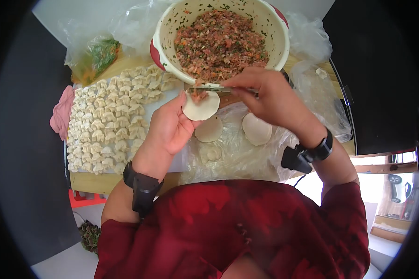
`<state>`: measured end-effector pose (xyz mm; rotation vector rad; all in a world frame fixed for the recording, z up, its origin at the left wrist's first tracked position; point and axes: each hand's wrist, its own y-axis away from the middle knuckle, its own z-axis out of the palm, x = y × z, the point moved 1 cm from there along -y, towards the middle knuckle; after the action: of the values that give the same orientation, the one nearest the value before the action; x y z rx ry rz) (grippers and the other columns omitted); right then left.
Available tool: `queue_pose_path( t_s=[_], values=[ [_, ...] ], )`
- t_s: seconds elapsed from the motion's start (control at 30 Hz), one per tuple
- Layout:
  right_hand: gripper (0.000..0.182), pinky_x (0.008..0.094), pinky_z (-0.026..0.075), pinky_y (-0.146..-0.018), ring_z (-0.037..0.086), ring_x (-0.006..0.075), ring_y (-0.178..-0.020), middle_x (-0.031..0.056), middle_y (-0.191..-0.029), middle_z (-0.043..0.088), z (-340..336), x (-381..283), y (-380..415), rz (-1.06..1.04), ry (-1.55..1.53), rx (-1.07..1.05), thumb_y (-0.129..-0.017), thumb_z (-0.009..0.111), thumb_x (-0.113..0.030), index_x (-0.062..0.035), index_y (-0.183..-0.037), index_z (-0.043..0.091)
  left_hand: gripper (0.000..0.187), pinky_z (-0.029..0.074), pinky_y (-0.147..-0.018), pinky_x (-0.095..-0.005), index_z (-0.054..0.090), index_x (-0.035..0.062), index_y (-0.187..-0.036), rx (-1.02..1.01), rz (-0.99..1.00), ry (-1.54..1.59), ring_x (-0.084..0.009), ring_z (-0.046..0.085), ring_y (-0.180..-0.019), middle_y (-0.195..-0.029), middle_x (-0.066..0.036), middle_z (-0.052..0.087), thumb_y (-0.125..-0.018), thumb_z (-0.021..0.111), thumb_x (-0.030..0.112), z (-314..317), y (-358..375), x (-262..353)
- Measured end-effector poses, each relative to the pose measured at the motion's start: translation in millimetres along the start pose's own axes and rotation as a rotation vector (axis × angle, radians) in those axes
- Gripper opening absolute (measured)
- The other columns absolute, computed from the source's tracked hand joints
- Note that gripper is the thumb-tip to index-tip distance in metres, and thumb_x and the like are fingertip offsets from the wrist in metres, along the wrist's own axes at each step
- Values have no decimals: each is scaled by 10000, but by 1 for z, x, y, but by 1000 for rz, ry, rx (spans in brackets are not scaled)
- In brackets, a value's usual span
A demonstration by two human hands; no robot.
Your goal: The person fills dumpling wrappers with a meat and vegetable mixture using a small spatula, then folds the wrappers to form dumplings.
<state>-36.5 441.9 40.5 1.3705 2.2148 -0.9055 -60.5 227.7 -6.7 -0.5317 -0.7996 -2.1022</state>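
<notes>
A round dough wrapper (201, 109) rests on the fingers of my left hand (171, 124), just below the bowl's near rim. My right hand (267, 95) grips a thin metal utensil (212, 89) that reaches left over the wrapper. A small lump of meat filling (199, 96) sits at the utensil's tip, against the wrapper's upper left part. Behind both hands stands a large cream bowl (278, 44) with red handles, holding minced filling (221, 42) with green flecks. More round wrappers (257, 129) lie on plastic film near my right hand.
Rows of folded dumplings (104, 123) cover a board at the left. Beside them are a pink cloth (61, 113) and a plastic bag with greens (100, 53). Crumpled clear plastic (314, 88) lies at the right. The table's wooden edge (91, 182) shows at the front left.
</notes>
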Motion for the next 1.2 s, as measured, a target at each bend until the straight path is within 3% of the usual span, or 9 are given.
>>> queue_pose_path(
  t_s=[0.03,0.07,0.17,0.3,0.37,0.5,0.57,0.6,1.2],
  values=[
    [277,374,514,-715,620,263,-788,96,-825,650,6,-3,6,-197,149,83,-753,611,1,-56,-1009,699,415,472,-1026,-412,364,-74,-1336,4,0,2,-295,547,-1196,-1318,-209,509,-1046,308,219,-2,1,-1],
    [363,405,506,-731,586,313,-840,97,-864,619,11,-3,12,-230,188,84,-723,607,39,-83,-1056,682,414,468,-1024,-424,363,-72,-1337,-7,-6,24,-296,544,-1198,-1313,-203,512,-1046,302,215,-5,2,-2],
    [381,390,505,-730,596,303,-853,103,-886,628,13,0,22,-297,270,92,-722,615,52,-91,-1069,681,419,469,-1021,-422,357,-70,-1346,-28,-17,39,-292,543,-1200,-1314,-198,512,-1046,301,217,-13,7,-2],
    [399,385,503,-727,600,304,-853,102,-896,634,5,-5,27,-314,153,142,-718,616,64,-96,-1077,682,434,477,-1014,-403,357,-67,-1354,-28,-18,10,-279,546,-1202,-1318,-195,515,-1043,321,233,-18,12,0],
    [410,384,502,-724,603,307,-849,97,-909,641,1,-7,24,-181,144,179,-718,616,65,-98,-1089,679,436,477,-1013,-401,364,-66,-1351,-50,-6,-58,-276,546,-1203,-1318,-194,517,-1042,328,239,-16,12,2],
    [418,389,506,-721,604,309,-844,94,-912,642,3,-8,21,-158,106,184,-713,618,64,-98,-1094,677,440,475,-1013,-401,373,-61,-1349,-101,55,-153,-273,545,-1205,-1319,-187,520,-1038,348,249,-1,11,5],
    [427,388,510,-726,607,304,-847,96,-918,641,7,-10,22,-252,159,210,-706,616,68,-98,-1095,677,438,475,-1014,-404,374,-56,-1350,-129,58,-127,-272,545,-1205,-1319,-184,521,-1037,351,249,0,8,6],
    [476,348,516,-760,624,259,-884,76,-948,650,5,-12,25,-238,220,170,-732,600,114,-126,-1134,687,435,474,-1014,-408,375,-51,-1351,-152,64,-100,-271,545,-1206,-1320,-181,521,-1037,354,249,1,6,8],
    [520,359,515,-736,602,272,-868,62,-972,636,-3,4,26,-308,233,232,-670,627,108,-121,-1133,674,431,470,-1021,-417,357,-23,-1377,-173,120,-144,-275,530,-1224,-1341,-172,504,-1030,369,232,2,-2,18]
  ],
)
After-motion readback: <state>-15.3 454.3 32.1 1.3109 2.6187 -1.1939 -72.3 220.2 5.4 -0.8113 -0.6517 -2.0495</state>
